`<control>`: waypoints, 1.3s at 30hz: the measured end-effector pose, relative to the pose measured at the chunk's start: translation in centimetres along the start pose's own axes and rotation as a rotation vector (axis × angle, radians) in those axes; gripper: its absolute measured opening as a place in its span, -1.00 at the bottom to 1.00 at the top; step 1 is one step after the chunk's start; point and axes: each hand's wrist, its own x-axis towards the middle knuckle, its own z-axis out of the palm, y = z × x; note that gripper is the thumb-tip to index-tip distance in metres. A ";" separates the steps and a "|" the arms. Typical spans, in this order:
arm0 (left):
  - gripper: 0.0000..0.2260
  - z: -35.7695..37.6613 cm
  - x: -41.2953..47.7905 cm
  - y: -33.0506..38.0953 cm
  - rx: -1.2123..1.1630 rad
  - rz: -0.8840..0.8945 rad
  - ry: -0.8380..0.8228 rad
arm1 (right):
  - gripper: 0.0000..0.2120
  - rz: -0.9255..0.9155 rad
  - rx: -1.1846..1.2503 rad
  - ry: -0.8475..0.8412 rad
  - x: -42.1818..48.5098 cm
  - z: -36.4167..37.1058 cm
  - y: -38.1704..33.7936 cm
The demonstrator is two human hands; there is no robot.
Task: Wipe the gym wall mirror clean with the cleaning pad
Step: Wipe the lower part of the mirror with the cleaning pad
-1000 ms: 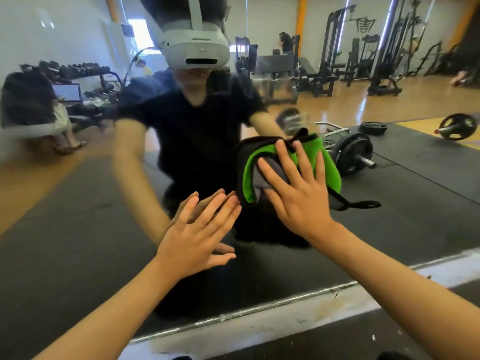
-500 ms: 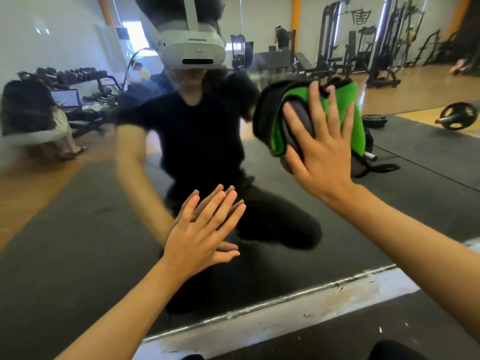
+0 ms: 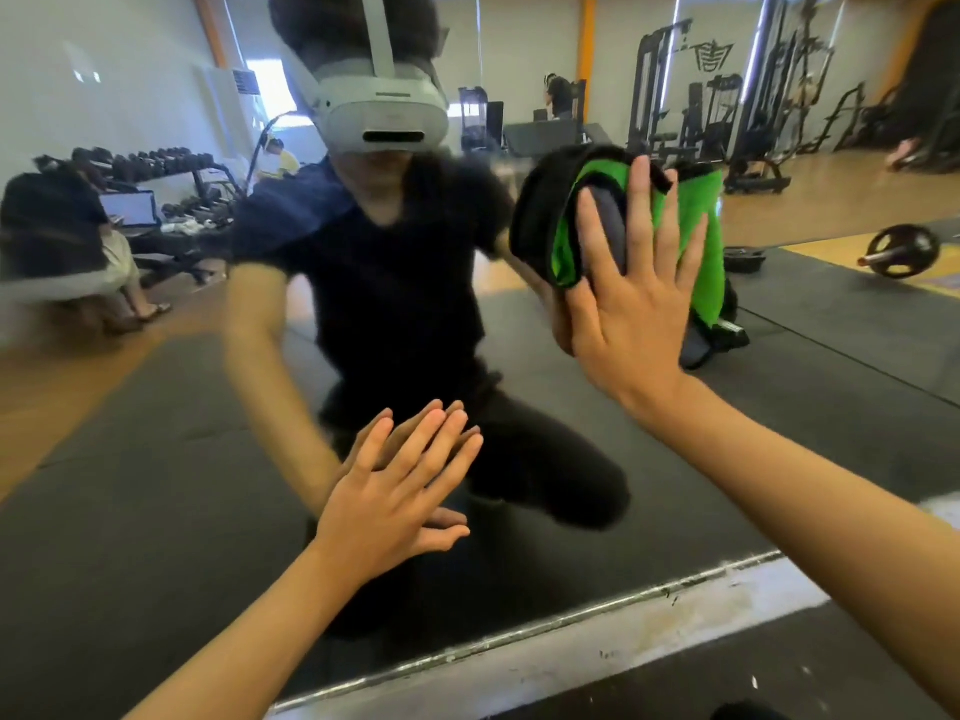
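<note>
A bunched green, black and grey cleaning pad [image 3: 711, 236] is being pressed flat against the mirror [image 3: 156, 459], upper right, by the straight-fingered right hand [image 3: 631, 309]; the left hand [image 3: 387, 504] is being rested flat, fingers spread, on the glass lower down.

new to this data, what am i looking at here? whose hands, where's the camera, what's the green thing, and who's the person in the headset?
There is no robot here. A person wears one wide-angle camera on the head, looking forward and down, so the two bare arms reaching in from the bottom are their own.

They face a gym wall mirror. The figure in the white headset is that same person's reflection, kneeling on dark floor mats. The weight machines, dumbbell rack and barbell plates are also reflections of the room behind.

The right hand presses a green and black cleaning pad flat against the glass with straight, spread fingers. The left hand rests open on the glass lower down, meeting its own reflection.

Along the bottom runs the mirror's metal edge, with a scuffed white strip below.
</note>
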 end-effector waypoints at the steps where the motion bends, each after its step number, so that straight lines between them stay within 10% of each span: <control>1: -0.14 0.0 0.0 0.0 -0.004 -0.004 -0.002 | -0.46 0.042 0.026 0.031 0.5 0.2 -3.1; 7: -0.14 -0.1 0.1 0.1 -0.011 -0.004 0.010 | -0.50 -0.485 0.138 -0.027 2.1 -0.2 -7.1; 11: -0.13 -0.1 0.0 0.2 0.005 0.005 0.000 | -0.45 -0.136 0.046 -0.016 -0.8 -0.1 4.8; 15: -0.12 0.0 0.0 0.2 0.019 0.008 -0.011 | -0.40 0.242 0.151 0.115 0.6 0.3 -0.9; 22: -0.14 -0.7 0.1 -0.1 -0.051 -0.001 -0.004 | -0.51 -0.498 0.125 -0.003 1.3 0.3 -5.5; 27: -0.12 -0.5 0.2 0.2 -0.038 -0.009 -0.009 | -0.45 0.014 0.062 0.008 -0.7 0.0 6.8; 31: -0.13 -0.6 0.3 0.1 -0.023 -0.004 -0.011 | -0.40 0.369 0.115 0.126 1.8 0.6 -1.3; 36: -0.13 -0.7 0.2 -0.1 -0.050 -0.002 -0.021 | -0.48 -0.373 0.084 0.025 1.8 0.1 -5.4; 39: -0.13 -0.6 0.1 0.1 -0.051 -0.012 -0.012 | -0.46 -0.335 0.024 0.027 0.4 0.5 1.8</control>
